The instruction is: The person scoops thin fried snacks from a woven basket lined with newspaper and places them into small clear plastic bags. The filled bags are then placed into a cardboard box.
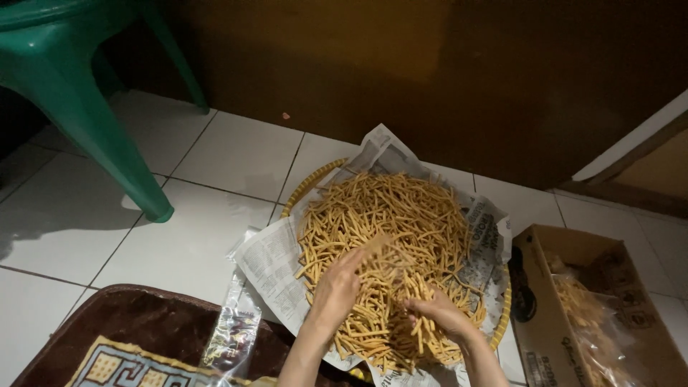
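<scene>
Seen from the head camera, looking down at a white tiled floor (pixel 215 154) in dim light. A round woven tray (pixel 309 185) sits on the floor, lined with sheets of newspaper (pixel 276 269) that spill over its rim. On the paper lies a wide heap of thin, golden-yellow snack sticks (pixel 401 222), filling most of the tray.

Both of the person's hands are in the near side of the heap. The left hand (pixel 337 290) reaches in from below, fingers stretched forward and loosely together, resting on the sticks with some sticks lying against the fingertips; whether it grasps any cannot be told. The right hand (pixel 438 312) lies just beside it, palm down, fingers curled into the pile and closed loosely around a small bunch of sticks. The two hands are near each other but not touching.

To the right of the tray stands an open cardboard box (pixel 545 247), holding a clear plastic bag (pixel 595 322) with more of the same sticks inside. At the lower left is a dark brown mat (pixel 143 322) with a pale patterned patch, and a crinkled clear plastic bag (pixel 233 326) lies across its edge, next to the newspaper. At the upper left, the legs of a green plastic chair (pixel 93 122) stand on the tiles. A dark brown wall (pixel 430 72) runs along the back.
</scene>
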